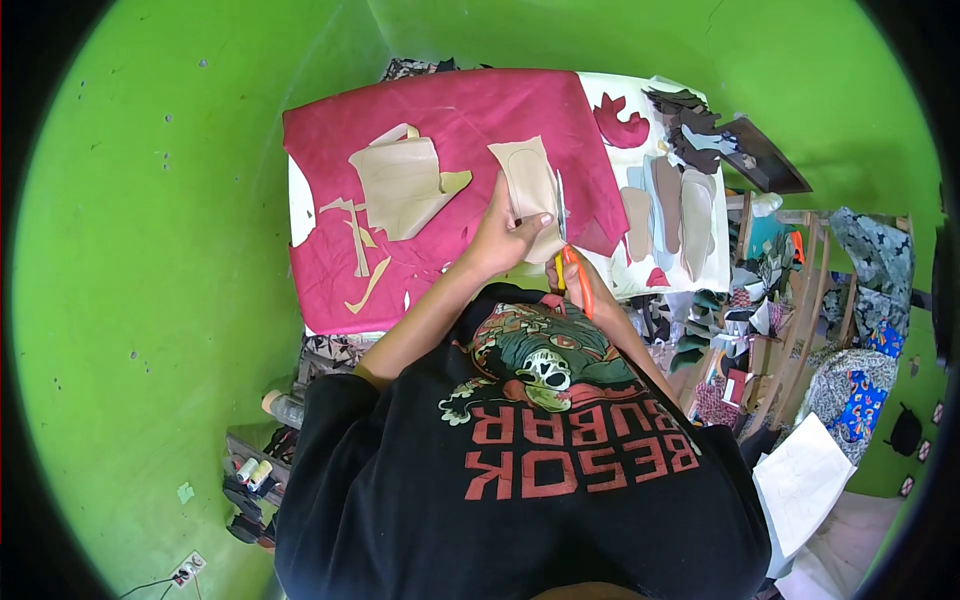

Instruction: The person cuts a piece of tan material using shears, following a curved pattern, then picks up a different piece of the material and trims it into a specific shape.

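My left hand (508, 236) presses flat on a tan paper pattern piece (528, 175) that lies on a crimson fabric sheet (470, 110) spread over the white table (298, 200). Beside it, my right hand (568, 272) grips orange-handled scissors (570, 255), whose blades point away from me along the pattern's right edge. My black printed shirt hides most of my right forearm.
A larger tan pattern piece (400, 185) and thin offcut strips (358, 250) lie on the fabric's left half. Tan, brown and red cut shapes (680, 205) cover the table's right end. Green walls surround the table; cluttered shelves (770, 300) and patterned cloth stand at the right.
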The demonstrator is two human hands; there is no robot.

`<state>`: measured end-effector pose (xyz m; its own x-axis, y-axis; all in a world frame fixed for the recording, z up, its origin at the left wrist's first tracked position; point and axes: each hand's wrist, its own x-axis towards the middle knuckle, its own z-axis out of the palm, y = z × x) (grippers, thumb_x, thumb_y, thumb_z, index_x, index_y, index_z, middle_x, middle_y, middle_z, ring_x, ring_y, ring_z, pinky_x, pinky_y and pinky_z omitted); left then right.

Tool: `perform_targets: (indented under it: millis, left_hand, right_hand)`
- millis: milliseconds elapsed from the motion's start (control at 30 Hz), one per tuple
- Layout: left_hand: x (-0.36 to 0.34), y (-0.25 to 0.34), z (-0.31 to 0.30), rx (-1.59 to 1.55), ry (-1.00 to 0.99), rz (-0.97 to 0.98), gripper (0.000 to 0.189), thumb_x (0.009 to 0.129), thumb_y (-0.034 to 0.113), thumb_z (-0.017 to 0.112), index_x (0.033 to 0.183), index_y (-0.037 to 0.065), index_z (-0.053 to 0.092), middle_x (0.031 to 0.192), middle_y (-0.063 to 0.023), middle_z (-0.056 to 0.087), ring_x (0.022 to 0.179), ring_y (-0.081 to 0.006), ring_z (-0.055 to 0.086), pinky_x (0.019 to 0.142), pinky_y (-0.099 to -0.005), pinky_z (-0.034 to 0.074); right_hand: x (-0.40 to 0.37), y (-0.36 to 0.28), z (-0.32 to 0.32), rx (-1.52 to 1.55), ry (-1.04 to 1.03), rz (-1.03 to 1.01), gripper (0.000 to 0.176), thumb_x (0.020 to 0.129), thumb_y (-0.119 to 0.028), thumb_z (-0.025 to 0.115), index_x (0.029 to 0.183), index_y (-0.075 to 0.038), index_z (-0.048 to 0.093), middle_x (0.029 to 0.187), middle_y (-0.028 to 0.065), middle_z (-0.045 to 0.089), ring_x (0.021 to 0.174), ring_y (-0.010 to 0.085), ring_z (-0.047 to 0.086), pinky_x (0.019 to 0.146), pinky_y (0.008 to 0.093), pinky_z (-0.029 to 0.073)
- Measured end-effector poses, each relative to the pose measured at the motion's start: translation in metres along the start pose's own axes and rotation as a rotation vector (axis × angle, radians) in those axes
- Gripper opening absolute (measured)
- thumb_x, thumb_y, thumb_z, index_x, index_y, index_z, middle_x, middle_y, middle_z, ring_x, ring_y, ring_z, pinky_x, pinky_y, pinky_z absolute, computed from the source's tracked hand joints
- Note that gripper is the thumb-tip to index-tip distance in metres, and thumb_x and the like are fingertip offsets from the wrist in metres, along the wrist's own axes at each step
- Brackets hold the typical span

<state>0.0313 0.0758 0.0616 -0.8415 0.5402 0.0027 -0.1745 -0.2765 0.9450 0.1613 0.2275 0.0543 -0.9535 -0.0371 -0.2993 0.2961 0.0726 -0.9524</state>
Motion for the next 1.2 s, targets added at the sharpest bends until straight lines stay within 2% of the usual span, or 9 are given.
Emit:
perform_targets:
  millis: [100, 167, 200, 267, 500, 667, 900, 1133, 1200]
  left_hand:
    - [0.001, 0.002, -0.002, 0.008, 0.002, 0.004, 0.074, 0.091, -0.007, 0.064, 0.151, 0.004, 0.021, 0.134, -0.0124, 0.052, 0.128, -0.0192, 0.05, 0.107, -0.0332, 0.04]
    - [0.001, 0.004, -0.006, -0.015, -0.013, -0.025, 0.075, 0.091, -0.007, 0.065, 0.151, 0.004, 0.021, 0.134, -0.0123, 0.052, 0.127, -0.0193, 0.051, 0.107, -0.0335, 0.04]
    - [0.001, 0.004, -0.007, -0.037, -0.028, -0.054, 0.076, 0.091, -0.007, 0.065, 0.151, 0.004, 0.02, 0.134, -0.0121, 0.052, 0.127, -0.0194, 0.051, 0.107, -0.0339, 0.041]
    - [-0.002, 0.004, -0.006, -0.051, -0.012, -0.064, 0.075, 0.091, -0.006, 0.066, 0.15, 0.004, 0.022, 0.133, -0.0118, 0.052, 0.126, -0.0193, 0.052, 0.107, -0.0344, 0.041]
    - [-0.007, -0.001, -0.007, 0.016, 0.081, 0.003, 0.069, 0.089, -0.005, 0.068, 0.146, 0.003, 0.031, 0.132, -0.0108, 0.055, 0.124, -0.0191, 0.055, 0.105, -0.0352, 0.044]
    - [-0.007, 0.013, -0.006, -0.042, 0.125, 0.028, 0.071, 0.091, -0.005, 0.067, 0.149, 0.003, 0.026, 0.135, -0.0137, 0.054, 0.126, -0.0202, 0.054, 0.107, -0.0361, 0.043]
    - [-0.005, 0.012, -0.003, 0.03, 0.148, 0.098, 0.071, 0.094, -0.006, 0.06, 0.151, 0.003, 0.018, 0.136, -0.0179, 0.052, 0.127, -0.0228, 0.054, 0.108, -0.0377, 0.042]
    - [-0.005, 0.014, -0.006, -0.025, 0.229, 0.069, 0.071, 0.094, -0.006, 0.06, 0.151, 0.004, 0.019, 0.136, -0.0167, 0.049, 0.126, -0.0226, 0.053, 0.109, -0.0375, 0.042]
    - [-0.004, 0.014, -0.007, 0.125, 0.165, 0.127, 0.072, 0.093, -0.006, 0.06, 0.151, 0.002, 0.019, 0.138, -0.0166, 0.048, 0.13, -0.0227, 0.049, 0.111, -0.0375, 0.039]
  right_hand:
    - [0.004, -0.002, 0.001, 0.062, -0.038, 0.031, 0.08, 0.093, -0.08, 0.04, 0.107, -0.002, 0.05, 0.085, 0.0024, 0.044, 0.075, 0.0115, 0.042, 0.061, 0.029, 0.039]
    - [0.009, 0.003, 0.0, 0.041, -0.073, 0.124, 0.097, 0.079, -0.094, 0.037, 0.112, -0.003, 0.05, 0.09, 0.0022, 0.048, 0.079, 0.0124, 0.045, 0.075, 0.0287, 0.04]
    - [0.011, 0.009, -0.001, 0.039, -0.075, 0.127, 0.097, 0.079, -0.094, 0.037, 0.112, -0.003, 0.05, 0.09, 0.0022, 0.048, 0.079, 0.0124, 0.045, 0.075, 0.0287, 0.04]
    - [0.013, 0.022, 0.0, 0.023, -0.082, -0.09, 0.089, 0.086, -0.088, 0.038, 0.107, -0.002, 0.05, 0.084, 0.0018, 0.043, 0.074, 0.0123, 0.043, 0.062, 0.0293, 0.042]
    - [0.002, -0.028, 0.0, -0.134, -0.085, 0.065, 0.091, 0.083, -0.09, 0.04, 0.102, -0.001, 0.052, 0.079, 0.0007, 0.044, 0.072, 0.0125, 0.047, 0.06, 0.0315, 0.045]
    - [-0.003, -0.027, 0.009, 0.002, -0.066, 0.106, 0.087, 0.087, -0.084, 0.046, 0.108, 0.0, 0.05, 0.091, 0.0048, 0.048, 0.082, 0.0151, 0.052, 0.078, 0.0367, 0.057]
    - [-0.004, -0.015, 0.011, 0.026, -0.068, 0.095, 0.087, 0.089, -0.083, 0.043, 0.11, 0.001, 0.048, 0.096, 0.0066, 0.049, 0.089, 0.0169, 0.051, 0.076, 0.0343, 0.054]
    - [0.001, -0.002, 0.003, -0.042, -0.142, 0.081, 0.086, 0.087, -0.085, 0.042, 0.106, -0.001, 0.051, 0.092, 0.0066, 0.052, 0.083, 0.015, 0.051, 0.077, 0.0298, 0.048]
    - [0.0, -0.002, 0.004, -0.054, -0.149, 0.062, 0.085, 0.088, -0.084, 0.041, 0.104, -0.001, 0.051, 0.09, 0.0064, 0.053, 0.082, 0.0144, 0.051, 0.076, 0.0293, 0.047]
